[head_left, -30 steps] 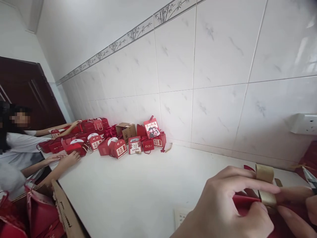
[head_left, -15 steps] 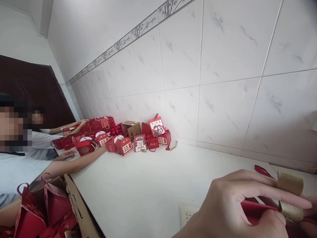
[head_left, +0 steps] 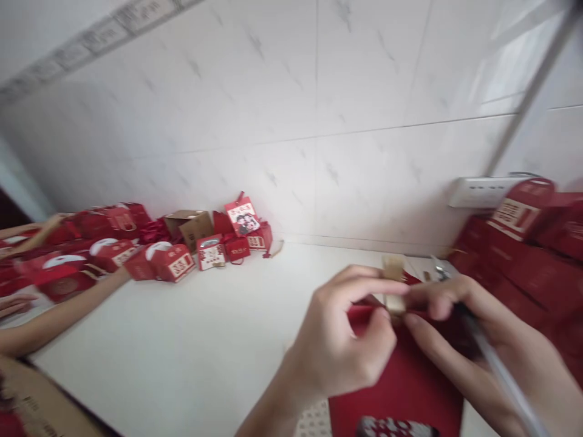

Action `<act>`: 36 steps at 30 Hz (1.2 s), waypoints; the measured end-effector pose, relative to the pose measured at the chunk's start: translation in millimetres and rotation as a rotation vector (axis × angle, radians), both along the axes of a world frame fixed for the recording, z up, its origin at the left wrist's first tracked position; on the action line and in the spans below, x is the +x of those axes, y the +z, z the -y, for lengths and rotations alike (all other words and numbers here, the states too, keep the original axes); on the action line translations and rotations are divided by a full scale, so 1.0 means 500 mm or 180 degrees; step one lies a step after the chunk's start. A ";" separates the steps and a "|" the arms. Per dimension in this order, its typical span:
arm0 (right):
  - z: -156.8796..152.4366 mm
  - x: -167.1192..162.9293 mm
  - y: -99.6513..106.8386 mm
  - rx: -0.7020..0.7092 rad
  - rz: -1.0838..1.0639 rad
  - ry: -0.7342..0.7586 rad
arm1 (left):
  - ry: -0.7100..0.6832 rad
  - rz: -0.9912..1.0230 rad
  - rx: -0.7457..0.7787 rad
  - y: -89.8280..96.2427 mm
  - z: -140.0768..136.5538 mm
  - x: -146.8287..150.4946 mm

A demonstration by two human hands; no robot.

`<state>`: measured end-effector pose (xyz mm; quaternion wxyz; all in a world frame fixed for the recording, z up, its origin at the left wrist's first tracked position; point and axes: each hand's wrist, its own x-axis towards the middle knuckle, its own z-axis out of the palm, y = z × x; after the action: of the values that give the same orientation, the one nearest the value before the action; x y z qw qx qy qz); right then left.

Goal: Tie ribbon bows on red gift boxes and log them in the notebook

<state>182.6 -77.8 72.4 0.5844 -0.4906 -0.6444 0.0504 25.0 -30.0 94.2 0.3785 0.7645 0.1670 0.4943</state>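
Red boxes (head_left: 172, 262) crowded the far left, a brown box (head_left: 197, 232) among them; a socket (head_left: 483, 193) (white) sat at right; a carton (head_left: 40, 397) showed near left.

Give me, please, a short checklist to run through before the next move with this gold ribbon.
1. Left grip on red package: ok, red edge between thumb and fingers.
2. Right grip at gold ribbon: ok, fingertips beside it.
3. Gold ribbon fastened: cannot tell, fingers partly cover it.
4. Grey tool in right grip, type identified: cannot tell, blurred.
5. Co-worker's forearm apart from both grips: ok, far left.
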 end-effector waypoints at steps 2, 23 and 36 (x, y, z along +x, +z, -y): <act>0.003 -0.006 0.016 -0.0108 0.0160 0.0181 | 0.0040 -0.0085 0.0003 0.001 -0.011 -0.002; 0.019 -0.030 0.022 -0.0277 -0.0223 0.0472 | 0.0111 -0.0208 0.0480 -0.010 -0.020 -0.009; 0.030 -0.029 0.035 -0.0310 -0.0263 0.0310 | 0.0204 -0.0114 0.0953 -0.014 -0.024 -0.005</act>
<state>167.9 -92.8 90.1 0.5828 -0.4840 -0.6396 0.1302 22.4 -18.3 87.2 0.2413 0.8154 0.1225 0.5118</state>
